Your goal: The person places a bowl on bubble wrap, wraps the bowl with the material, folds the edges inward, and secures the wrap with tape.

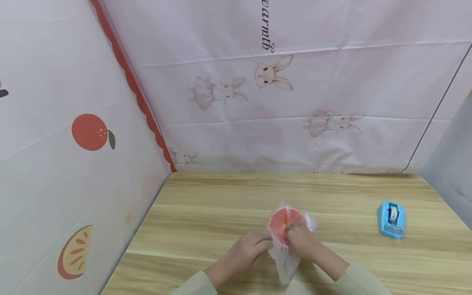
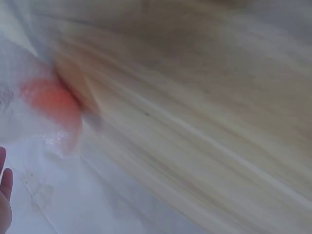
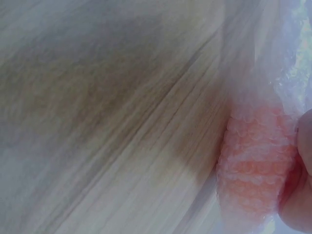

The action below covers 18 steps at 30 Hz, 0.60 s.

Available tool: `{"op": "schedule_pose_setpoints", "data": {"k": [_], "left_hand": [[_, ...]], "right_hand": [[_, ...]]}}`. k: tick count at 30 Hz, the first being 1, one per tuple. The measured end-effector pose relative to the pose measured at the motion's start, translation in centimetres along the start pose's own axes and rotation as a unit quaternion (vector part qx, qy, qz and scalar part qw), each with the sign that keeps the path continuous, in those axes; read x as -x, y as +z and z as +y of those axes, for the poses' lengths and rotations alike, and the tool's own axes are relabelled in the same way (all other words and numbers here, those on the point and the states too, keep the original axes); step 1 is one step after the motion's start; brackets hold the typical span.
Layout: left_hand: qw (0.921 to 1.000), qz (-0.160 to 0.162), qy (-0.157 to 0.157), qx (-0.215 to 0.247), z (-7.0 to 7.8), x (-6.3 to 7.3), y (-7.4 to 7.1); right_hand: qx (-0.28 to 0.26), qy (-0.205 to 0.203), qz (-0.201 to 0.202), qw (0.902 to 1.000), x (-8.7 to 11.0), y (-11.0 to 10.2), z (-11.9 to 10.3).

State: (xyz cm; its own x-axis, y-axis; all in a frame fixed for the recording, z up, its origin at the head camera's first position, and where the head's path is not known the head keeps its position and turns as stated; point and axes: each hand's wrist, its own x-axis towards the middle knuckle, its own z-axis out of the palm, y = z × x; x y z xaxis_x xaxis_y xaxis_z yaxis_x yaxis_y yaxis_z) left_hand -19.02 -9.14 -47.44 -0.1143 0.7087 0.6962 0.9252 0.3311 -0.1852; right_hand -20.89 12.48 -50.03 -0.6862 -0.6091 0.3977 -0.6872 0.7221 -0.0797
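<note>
A round, pinkish-red object (image 1: 277,223) with a dark line across its top sits in clear bubble wrap (image 1: 285,266), whose loose end trails toward the table's front. My right hand (image 1: 302,241) has its fingers curled over the right side of the object, at the wrap. In the right wrist view, its fingertips (image 3: 304,146) meet the edge of the bubble-wrapped side (image 3: 253,165). My left hand (image 1: 247,252) lies along the left side, fingertips right at the wrap. The left wrist view shows two of its fingers (image 2: 6,183) extended, below the wrapped red object (image 2: 53,102).
A blue tape dispenser (image 1: 391,220) with a roll of tape stands on the wood-grain table (image 1: 191,213) at the right. Pale fabric with printed rabbits (image 1: 273,78) hangs behind the table, and a white sheet with printed fruit (image 1: 33,176) hangs at the left.
</note>
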Motion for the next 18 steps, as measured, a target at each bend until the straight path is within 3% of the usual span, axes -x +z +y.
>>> {"op": "schedule_pose_setpoints", "data": {"k": [5, 10, 12, 18], "left_hand": [[0.9987, 0.016, -0.048, 0.003, -0.5, -1.3, 1.1], [0.9917, 0.016, -0.127, -0.016, -0.8, -2.7, 2.2], [0.9866, 0.016, -0.161, -0.015, -0.9, -3.2, 2.6], [0.9631, 0.002, -0.269, 0.012, -1.3, -4.2, 3.8]], "right_hand": [[0.014, 0.008, -0.007, 0.9998, 0.1, 0.0, -0.1], [0.021, 0.014, -0.011, 0.9996, 0.4, -0.1, 0.0], [0.031, 0.001, -0.005, 0.9995, 0.5, 0.0, 0.1], [0.016, -0.067, 0.072, 0.9951, 0.8, 0.4, 0.8]]}}
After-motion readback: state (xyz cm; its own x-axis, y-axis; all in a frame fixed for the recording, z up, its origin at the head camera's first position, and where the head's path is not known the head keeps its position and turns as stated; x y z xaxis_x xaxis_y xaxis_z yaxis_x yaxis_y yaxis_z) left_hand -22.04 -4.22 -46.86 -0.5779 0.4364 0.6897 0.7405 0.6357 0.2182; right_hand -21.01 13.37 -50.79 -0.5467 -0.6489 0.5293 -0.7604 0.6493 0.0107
